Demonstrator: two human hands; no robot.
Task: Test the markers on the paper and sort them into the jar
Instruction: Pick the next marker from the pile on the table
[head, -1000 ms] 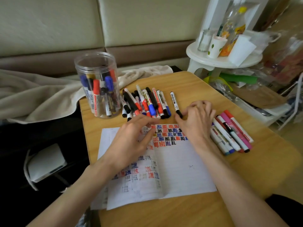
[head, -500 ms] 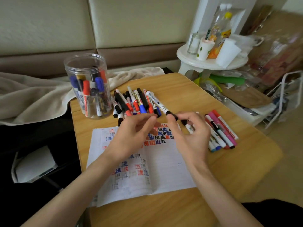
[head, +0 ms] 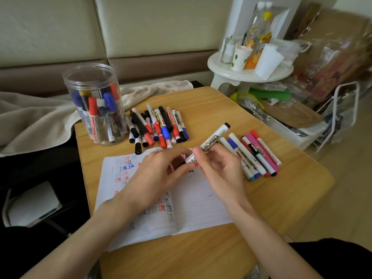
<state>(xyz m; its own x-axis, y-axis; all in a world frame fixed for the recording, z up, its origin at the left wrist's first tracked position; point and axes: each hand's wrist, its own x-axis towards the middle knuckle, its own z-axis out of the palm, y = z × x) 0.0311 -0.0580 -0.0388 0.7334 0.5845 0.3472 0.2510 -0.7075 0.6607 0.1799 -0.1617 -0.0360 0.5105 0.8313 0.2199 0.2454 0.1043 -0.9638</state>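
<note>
Both hands hold one white whiteboard marker (head: 215,138) with a black end, tilted up to the right above the paper (head: 193,200). My right hand (head: 218,168) pinches its barrel; my left hand (head: 161,170) grips its lower end, where the cap is hidden by fingers. The paper is an open notebook covered in red, blue and black test marks. A clear plastic jar (head: 94,105) at the back left stands upright with several markers inside. A pile of markers (head: 159,125) lies behind the paper, and a second row of markers (head: 255,156) lies to the right.
All of this sits on a small wooden table (head: 281,198). A beige blanket (head: 30,121) lies on the bench to the left. At the back right, a white round stand (head: 249,73) carries cups and bottles; bags and a white rack crowd the floor beyond.
My right hand picked the black-ended marker up from beside the pile and brought it over the paper. My left hand came in and took hold of its lower end.
</note>
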